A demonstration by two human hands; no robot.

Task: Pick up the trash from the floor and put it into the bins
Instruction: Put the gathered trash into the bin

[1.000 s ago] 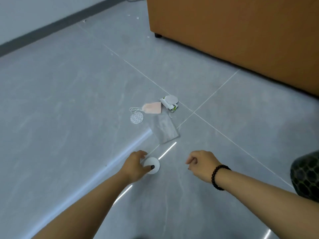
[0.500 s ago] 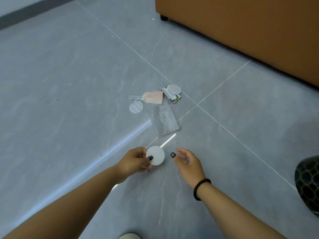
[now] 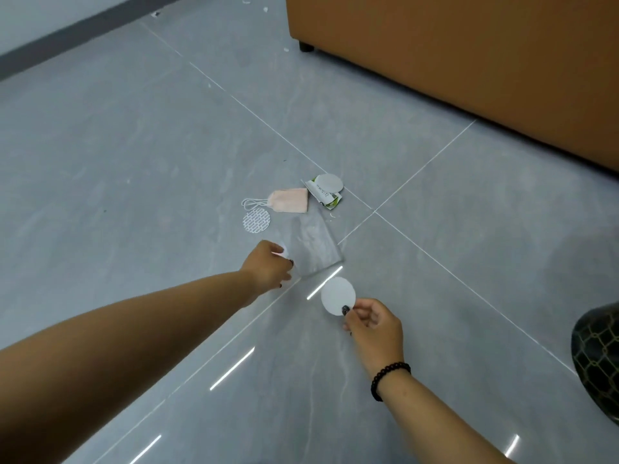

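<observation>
My right hand (image 3: 375,326) pinches a white paper disc (image 3: 337,294) by its lower edge, just above the floor. My left hand (image 3: 268,266) reaches forward, its curled fingers down at the near left corner of a clear plastic bag (image 3: 315,244) that lies flat. Whether they grip the bag is hidden. Beyond the bag lie a pink face mask (image 3: 289,200) with white loops, a patterned round disc (image 3: 256,221), and a green and white wrapper (image 3: 330,202) with a grey disc (image 3: 329,183) on it.
An orange sofa (image 3: 469,61) stands on short dark feet at the back right. A dark vessel with a gold net pattern (image 3: 599,356) sits at the right edge. A wall with a dark baseboard (image 3: 67,31) runs along the far left. No bin is in view.
The white disc has passed from my left hand to my right. My left hand has moved forward to the corner of the clear bag.
</observation>
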